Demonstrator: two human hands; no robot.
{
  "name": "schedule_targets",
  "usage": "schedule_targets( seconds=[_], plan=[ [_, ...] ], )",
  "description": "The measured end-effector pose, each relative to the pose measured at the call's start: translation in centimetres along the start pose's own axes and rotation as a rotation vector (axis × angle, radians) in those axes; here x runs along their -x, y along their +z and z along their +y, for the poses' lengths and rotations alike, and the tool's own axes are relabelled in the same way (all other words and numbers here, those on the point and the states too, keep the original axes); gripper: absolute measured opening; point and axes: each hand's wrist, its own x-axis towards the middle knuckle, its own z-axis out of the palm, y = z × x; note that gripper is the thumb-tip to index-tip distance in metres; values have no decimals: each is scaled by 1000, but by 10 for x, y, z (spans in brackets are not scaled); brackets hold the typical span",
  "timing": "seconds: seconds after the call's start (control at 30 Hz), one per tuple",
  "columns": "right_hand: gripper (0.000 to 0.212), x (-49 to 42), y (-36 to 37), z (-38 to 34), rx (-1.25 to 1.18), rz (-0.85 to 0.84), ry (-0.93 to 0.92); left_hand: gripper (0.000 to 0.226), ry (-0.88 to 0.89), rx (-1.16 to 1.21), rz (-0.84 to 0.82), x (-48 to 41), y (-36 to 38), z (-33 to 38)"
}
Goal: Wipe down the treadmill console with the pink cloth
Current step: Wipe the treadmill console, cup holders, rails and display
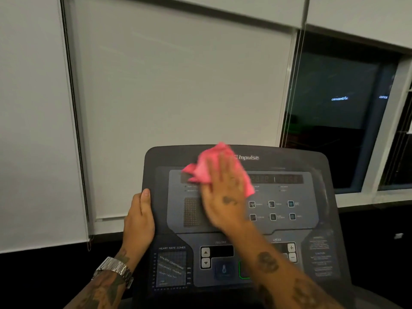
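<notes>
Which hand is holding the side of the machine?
The left hand. It grips the console's left edge, thumb on the front. The right hand lies flat on the pink cloth, pressing it to the display.

i see the treadmill console [312, 219], a dark grey panel with rounded upper corners, tilted back and facing me. the word "impulse" is printed in pale letters near its top edge. a lighter grey-blue display area fills the middle, with a dim readout strip, a dotted matrix on the left and two rows of small square buttons on the right. lower down sit arrow keys, plus and minus keys and a heart rate zones chart. the pink cloth [207, 168] lies crumpled against the upper middle of the console, covering part of the readout strip and reaching the top edge.
</notes>
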Motion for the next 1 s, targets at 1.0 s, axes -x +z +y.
schedule_targets(
  seconds=[1.0],
  plan=[
    [57, -42, 17, -49, -89, -20, -81, 45, -5, 33, 94, 5, 2, -3]
  ],
)
